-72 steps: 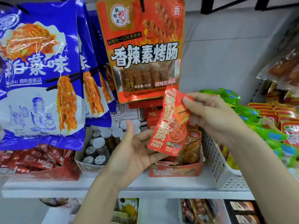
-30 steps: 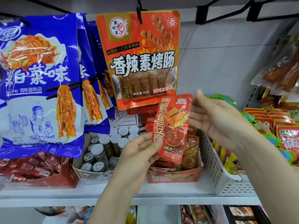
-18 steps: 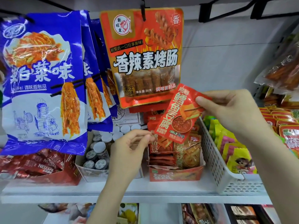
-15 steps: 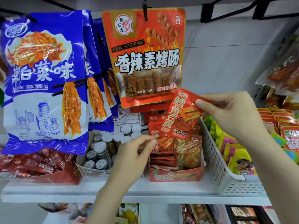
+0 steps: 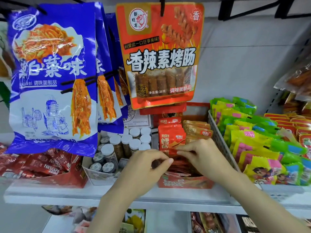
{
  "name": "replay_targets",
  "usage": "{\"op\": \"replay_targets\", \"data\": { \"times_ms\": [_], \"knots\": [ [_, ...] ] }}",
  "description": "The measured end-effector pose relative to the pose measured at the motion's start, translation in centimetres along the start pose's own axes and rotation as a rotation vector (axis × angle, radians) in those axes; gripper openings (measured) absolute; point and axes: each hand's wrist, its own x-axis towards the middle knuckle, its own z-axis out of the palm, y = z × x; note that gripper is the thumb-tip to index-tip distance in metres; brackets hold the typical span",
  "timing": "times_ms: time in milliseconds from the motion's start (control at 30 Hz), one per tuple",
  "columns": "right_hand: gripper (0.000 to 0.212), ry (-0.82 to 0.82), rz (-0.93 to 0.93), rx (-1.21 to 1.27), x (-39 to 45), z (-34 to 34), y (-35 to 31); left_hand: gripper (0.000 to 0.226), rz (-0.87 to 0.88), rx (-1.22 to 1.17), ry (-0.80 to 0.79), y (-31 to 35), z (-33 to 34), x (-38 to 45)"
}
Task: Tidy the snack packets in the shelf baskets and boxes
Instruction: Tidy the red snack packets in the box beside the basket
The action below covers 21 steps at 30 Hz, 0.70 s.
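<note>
Here, both hands are seen at the red display box (image 5: 185, 183) on the white shelf (image 5: 168, 194).

A red snack packet (image 5: 170, 140) is held upright in the left row of the box, and its lower right edge is pinched by the curled fingers of the right hand (image 5: 202, 155). The left hand (image 5: 146, 167) is placed just left of it, with fingers curled at the packets lying in the near part of the box; whether anything is gripped cannot be told. Brown packets (image 5: 196, 130) are stood in the right row. A white basket (image 5: 218, 140) with yellow and green packets (image 5: 252, 137) is found just right of the box, and a carton of small jars (image 5: 124, 148) just left.
</note>
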Motion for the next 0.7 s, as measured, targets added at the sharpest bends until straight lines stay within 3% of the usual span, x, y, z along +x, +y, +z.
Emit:
{"op": "replay_targets", "data": {
  "times_ms": [100, 167, 200, 267, 333, 367, 433, 700],
  "knots": [
    [0.015, -0.088, -0.027, 0.053, 0.3, -0.5, 0.0, 0.023, 0.061, 0.005, 0.195, 0.1, 0.1, 0.6],
    [0.018, -0.229, -0.010, 0.101, 0.6, -1.1, 0.0, 0.028, 0.054, 0.032, 0.132, 0.2, 0.2, 0.9],
    [0.031, -0.252, 0.014, 0.107, 0.7, -1.3, 0.0, 0.027, 0.046, 0.044, 0.066, 0.1, 0.3, 1.0],
    [0.040, -0.124, 0.076, 0.057, 1.2, -1.6, 0.3, 0.031, 0.025, 0.090, -0.036, -0.2, 0.6, 0.9],
    [0.015, 0.131, 0.113, 0.005, 1.8, -1.7, 0.7, 0.040, 0.018, 0.120, -0.060, -0.5, 0.7, 0.8],
    [0.014, 0.193, 0.127, -0.014, 2.0, -1.6, 0.6, 0.042, 0.023, 0.115, -0.058, -0.6, 0.7, 0.8],
    [0.026, 0.168, 0.148, -0.045, 2.1, -0.8, 0.7, 0.041, 0.033, 0.101, -0.058, -0.8, 0.6, 0.7],
    [0.027, 0.180, 0.196, 0.112, 2.0, 1.6, 0.5, 0.038, 0.035, 0.059, -0.062, -0.5, 0.4, 0.5]
  ]
}}
